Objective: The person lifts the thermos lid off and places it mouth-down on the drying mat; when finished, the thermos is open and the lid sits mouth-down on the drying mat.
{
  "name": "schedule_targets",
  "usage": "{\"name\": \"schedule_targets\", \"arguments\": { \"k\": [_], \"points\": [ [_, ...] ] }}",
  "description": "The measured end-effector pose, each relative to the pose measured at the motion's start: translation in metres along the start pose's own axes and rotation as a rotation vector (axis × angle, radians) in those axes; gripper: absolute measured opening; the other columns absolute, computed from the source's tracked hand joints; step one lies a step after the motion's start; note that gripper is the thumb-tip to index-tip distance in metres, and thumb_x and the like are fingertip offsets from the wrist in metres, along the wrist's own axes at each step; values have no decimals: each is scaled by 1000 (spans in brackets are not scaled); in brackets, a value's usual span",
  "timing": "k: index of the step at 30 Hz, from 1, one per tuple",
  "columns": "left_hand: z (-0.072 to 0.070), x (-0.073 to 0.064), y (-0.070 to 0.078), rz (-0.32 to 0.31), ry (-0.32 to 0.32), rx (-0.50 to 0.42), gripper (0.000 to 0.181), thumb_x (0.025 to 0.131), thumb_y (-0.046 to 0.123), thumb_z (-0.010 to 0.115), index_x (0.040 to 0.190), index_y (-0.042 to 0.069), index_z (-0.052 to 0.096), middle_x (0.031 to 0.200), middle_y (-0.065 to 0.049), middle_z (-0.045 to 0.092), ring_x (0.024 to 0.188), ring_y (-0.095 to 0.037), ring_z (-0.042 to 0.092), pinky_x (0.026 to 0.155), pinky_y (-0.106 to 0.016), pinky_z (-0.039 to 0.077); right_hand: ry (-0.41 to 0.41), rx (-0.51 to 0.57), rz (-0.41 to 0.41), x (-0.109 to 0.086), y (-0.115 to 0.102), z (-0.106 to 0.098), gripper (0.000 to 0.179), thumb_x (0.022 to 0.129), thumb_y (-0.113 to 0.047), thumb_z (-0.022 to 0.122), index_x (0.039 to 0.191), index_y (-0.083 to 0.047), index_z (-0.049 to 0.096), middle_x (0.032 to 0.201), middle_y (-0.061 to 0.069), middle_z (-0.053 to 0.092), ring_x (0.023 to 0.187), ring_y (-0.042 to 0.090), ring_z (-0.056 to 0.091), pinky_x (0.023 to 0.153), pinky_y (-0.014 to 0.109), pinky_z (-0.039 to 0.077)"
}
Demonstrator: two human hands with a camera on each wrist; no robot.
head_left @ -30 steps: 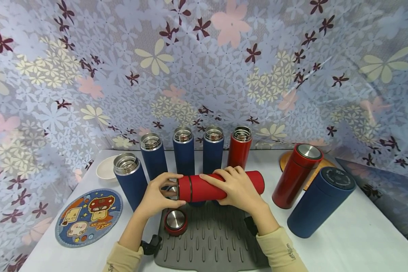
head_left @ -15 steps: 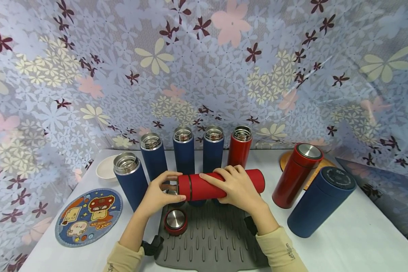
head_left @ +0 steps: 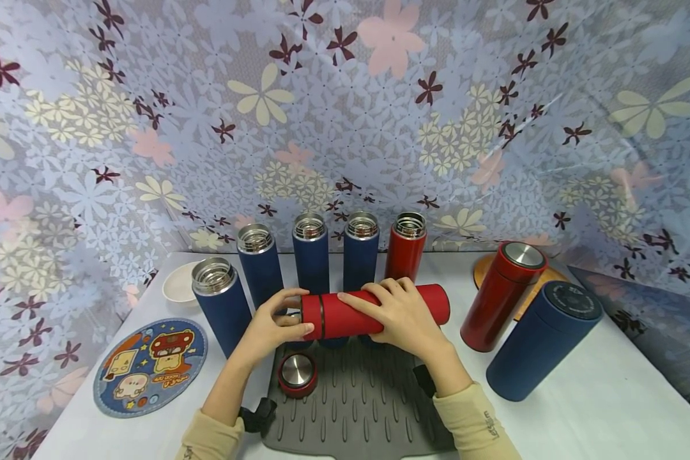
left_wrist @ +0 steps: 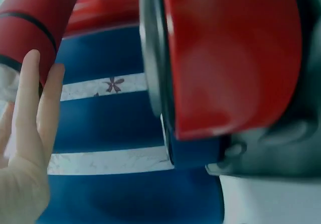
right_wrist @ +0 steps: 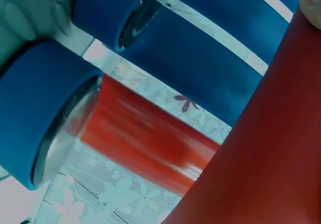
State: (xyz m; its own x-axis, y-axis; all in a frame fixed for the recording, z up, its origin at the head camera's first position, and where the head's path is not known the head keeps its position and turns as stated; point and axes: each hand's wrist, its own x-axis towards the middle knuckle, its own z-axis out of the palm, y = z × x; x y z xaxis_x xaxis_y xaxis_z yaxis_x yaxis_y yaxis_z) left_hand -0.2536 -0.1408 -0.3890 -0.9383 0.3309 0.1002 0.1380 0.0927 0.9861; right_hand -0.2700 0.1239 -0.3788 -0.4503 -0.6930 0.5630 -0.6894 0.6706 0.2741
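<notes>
My right hand [head_left: 405, 319] grips a red thermos bottle [head_left: 345, 319] round its middle and holds it sideways above the grey ridged mat [head_left: 374, 402]. At its left end, the fingers and thumb of my left hand [head_left: 264, 329] pinch the lid [head_left: 312, 317], which sits on the bottle above a thin dark band. Below the left hand a loose red lid [head_left: 297, 375] with a silver top rests on the mat. Several blue lids, such as this blue lid [right_wrist: 45, 108], stand along the mat's far side, partly hidden behind the bottle in the head view.
Behind the hands stand several lidless blue bottles [head_left: 310, 262] and one lidless red bottle [head_left: 406, 255]. A capped red bottle [head_left: 500, 300] and a capped blue bottle [head_left: 540, 345] stand on the right. On the left are a white dish [head_left: 179, 285] and a round cartoon mat [head_left: 149, 368].
The left thumb and fingers have shifted slightly upward around the lid. The red bottle's right end has tipped up a little; the right hand keeps its grip.
</notes>
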Motion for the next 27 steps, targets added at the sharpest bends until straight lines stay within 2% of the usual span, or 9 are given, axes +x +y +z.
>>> {"name": "schedule_targets", "arguments": {
  "k": [2,6,9,12,16,19,24,27],
  "points": [
    [-1,-1,-1,49,-44,56,72,75,8,75,138,16,40,134,-17,39,110,-32,56,78,-39,54,8,-5,-3,0,1,-1,91,54,-43,87,134,-30,47,107,6,61,91,27,57,79,44,44],
    [-3,-2,-3,234,-89,194,77,70,7,79,136,19,41,142,-11,30,126,-33,39,88,-43,49,19,-5,-8,-1,2,-2,87,57,-50,83,134,-29,48,106,6,62,91,27,57,78,44,44],
    [-2,-3,-1,334,-52,258,68,69,4,80,129,12,50,138,-11,38,125,-31,40,91,-41,48,31,8,-8,-1,2,-1,86,58,-54,81,134,-30,48,105,6,62,90,26,57,78,44,44],
    [-1,-5,0,374,-7,266,61,67,0,80,123,9,56,129,-10,47,117,-25,49,86,-37,51,44,24,-10,0,1,-1,85,59,-54,80,134,-30,48,105,5,62,90,26,58,78,43,44],
    [-2,-4,-1,370,21,249,61,64,0,81,120,9,58,121,-9,52,107,-18,55,79,-32,54,52,26,-17,1,-1,-2,83,61,-54,79,134,-30,48,105,5,62,89,25,58,79,42,44],
    [-1,-4,0,307,30,230,61,65,3,82,121,11,58,118,-9,53,103,-22,57,77,-32,55,64,21,-22,1,-1,-2,82,61,-54,79,133,-30,49,105,5,62,88,25,58,78,42,43],
    [-1,-4,1,190,34,185,62,67,5,81,123,12,57,120,-14,51,98,-31,60,75,-38,55,81,16,-27,1,-1,-2,84,58,-54,81,132,-29,50,105,5,62,88,25,58,76,42,41],
    [-2,-4,2,144,31,156,63,68,5,80,125,10,55,122,-16,50,96,-31,61,74,-35,56,81,12,-30,1,-1,-1,85,57,-53,82,133,-30,49,106,5,61,88,25,58,76,42,41]
  ]
}}
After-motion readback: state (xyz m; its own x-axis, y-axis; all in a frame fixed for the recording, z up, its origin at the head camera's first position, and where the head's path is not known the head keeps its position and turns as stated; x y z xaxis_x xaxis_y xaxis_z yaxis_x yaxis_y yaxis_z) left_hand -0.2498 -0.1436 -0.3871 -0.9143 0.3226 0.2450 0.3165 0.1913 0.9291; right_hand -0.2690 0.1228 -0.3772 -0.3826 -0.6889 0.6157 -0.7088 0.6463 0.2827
